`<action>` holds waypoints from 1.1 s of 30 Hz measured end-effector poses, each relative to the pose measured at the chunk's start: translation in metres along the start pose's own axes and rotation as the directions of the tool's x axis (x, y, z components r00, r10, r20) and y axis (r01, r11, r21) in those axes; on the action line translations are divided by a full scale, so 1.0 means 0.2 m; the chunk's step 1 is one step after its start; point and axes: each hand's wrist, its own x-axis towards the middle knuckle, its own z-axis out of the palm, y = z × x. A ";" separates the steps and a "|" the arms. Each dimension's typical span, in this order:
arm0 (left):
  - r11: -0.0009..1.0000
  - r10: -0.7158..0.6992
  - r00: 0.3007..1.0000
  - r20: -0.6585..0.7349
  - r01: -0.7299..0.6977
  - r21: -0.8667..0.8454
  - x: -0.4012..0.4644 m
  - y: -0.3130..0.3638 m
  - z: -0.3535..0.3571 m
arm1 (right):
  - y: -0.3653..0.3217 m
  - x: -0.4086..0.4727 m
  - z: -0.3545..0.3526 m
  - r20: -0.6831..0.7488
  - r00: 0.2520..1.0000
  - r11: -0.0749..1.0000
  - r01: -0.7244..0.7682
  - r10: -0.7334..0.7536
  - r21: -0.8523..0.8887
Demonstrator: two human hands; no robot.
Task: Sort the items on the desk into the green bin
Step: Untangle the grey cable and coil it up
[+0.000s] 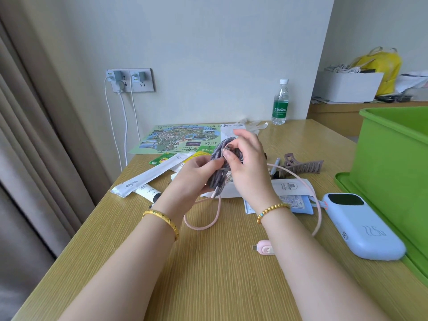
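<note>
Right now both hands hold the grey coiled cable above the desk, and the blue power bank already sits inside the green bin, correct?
Not quite. The head view shows the blue power bank lying on the desk beside the green bin, not inside it. The rest holds: the left hand and right hand hold the grey coiled cable above the desk.

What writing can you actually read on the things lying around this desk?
"Cestbon": green label of the water bottle.
"22.5w": side of the blue power bank.
Map poster, white packets, tube and yellow-green sachets: print too small or blurred to read.
</note>
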 end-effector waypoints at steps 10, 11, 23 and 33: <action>0.996 -0.091 0.994 0.053 0.092 -0.006 0.00 -0.01 0.01 | 0.01 -0.01 -0.01 0.006 0.948 0.932 -0.314 0.318 0.183; 0.996 -0.084 0.993 0.079 0.082 0.031 -0.01 -0.01 0.02 | 0.02 0.00 0.00 0.043 0.899 0.853 -0.429 0.436 0.297; 0.979 -0.146 0.981 -0.128 0.124 -0.164 0.02 -0.02 -0.02 | 0.03 0.00 0.03 0.147 0.973 0.984 -0.180 0.181 -0.015; 0.959 -0.139 0.988 0.070 0.152 -0.240 0.00 0.01 -0.01 | -0.01 -0.02 0.01 0.124 0.988 0.982 0.107 -0.088 -0.156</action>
